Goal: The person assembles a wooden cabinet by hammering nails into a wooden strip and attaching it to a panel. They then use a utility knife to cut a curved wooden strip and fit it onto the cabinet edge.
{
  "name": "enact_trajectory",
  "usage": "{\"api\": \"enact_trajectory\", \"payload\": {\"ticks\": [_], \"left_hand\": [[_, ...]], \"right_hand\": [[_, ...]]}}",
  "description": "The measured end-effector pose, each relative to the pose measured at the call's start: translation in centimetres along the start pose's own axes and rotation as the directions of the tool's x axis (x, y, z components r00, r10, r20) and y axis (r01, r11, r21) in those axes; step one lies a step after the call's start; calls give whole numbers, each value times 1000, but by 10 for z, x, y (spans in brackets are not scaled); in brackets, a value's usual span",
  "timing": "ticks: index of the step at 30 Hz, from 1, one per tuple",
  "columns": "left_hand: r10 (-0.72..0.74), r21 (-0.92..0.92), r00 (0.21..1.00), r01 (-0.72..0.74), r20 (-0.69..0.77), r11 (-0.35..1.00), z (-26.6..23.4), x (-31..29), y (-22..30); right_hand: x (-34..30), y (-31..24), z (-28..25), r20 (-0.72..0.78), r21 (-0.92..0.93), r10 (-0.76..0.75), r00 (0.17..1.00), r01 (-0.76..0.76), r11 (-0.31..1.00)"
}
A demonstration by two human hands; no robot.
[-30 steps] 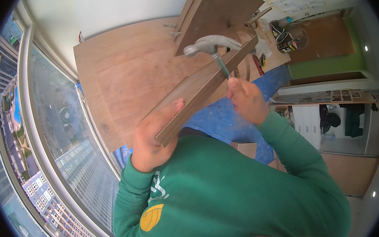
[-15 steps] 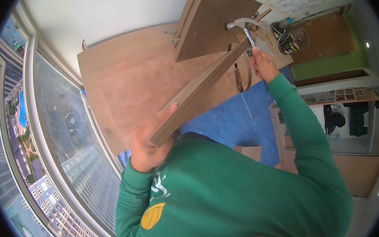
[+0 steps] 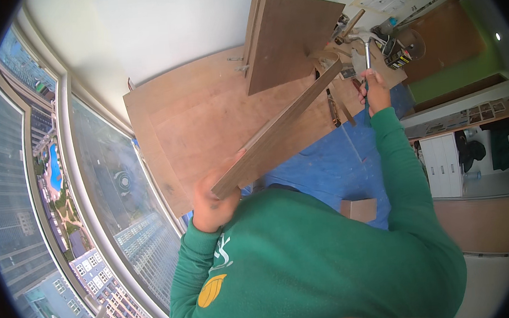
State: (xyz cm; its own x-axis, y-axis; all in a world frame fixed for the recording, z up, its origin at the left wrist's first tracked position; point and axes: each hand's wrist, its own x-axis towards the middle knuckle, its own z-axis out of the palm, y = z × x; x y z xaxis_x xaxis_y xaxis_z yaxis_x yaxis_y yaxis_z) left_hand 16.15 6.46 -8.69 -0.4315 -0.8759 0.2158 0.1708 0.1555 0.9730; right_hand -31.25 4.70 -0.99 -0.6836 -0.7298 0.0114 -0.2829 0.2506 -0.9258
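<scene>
My left hand (image 3: 213, 201) is closed around the near end of a long, narrow wooden board (image 3: 281, 124). The board slants up and to the right over the worktable, its far end near a standing brown panel. In my right hand (image 3: 376, 92) is a claw hammer (image 3: 368, 54), gripped by its handle with the metal head up. The hammer head is to the right of the board's far end, apart from it. Between the board and my right hand, a dark slim tool (image 3: 333, 108) and a thin curved wood strip (image 3: 343, 101) lie at the table's edge.
The wooden worktable (image 3: 185, 110) bears an upright brown panel (image 3: 293, 42). Cans and small tools, among them a dark container (image 3: 399, 58), crowd its far right corner. Blue sheeting (image 3: 314, 157) covers the floor, with a brown block (image 3: 359, 210) on it. A tall window (image 3: 113, 182) runs along the left.
The hammer has moved right, away from the board's far end, and my right hand has shifted right with it. My left hand still holds the board; the whole view has shifted somewhat.
</scene>
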Motion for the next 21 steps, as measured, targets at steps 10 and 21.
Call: {"api": "enact_trajectory", "payload": {"ticks": [10, 21], "left_hand": [[-154, 65, 984, 160, -93, 985, -4, 0, 1], [-92, 124, 988, 107, -123, 986, 1, 0, 7]], "right_hand": [[-80, -52, -15, 127, -9, -36, 991, 37, 999], [-75, 1, -10, 92, 0, -103, 990, 104, 995]]}}
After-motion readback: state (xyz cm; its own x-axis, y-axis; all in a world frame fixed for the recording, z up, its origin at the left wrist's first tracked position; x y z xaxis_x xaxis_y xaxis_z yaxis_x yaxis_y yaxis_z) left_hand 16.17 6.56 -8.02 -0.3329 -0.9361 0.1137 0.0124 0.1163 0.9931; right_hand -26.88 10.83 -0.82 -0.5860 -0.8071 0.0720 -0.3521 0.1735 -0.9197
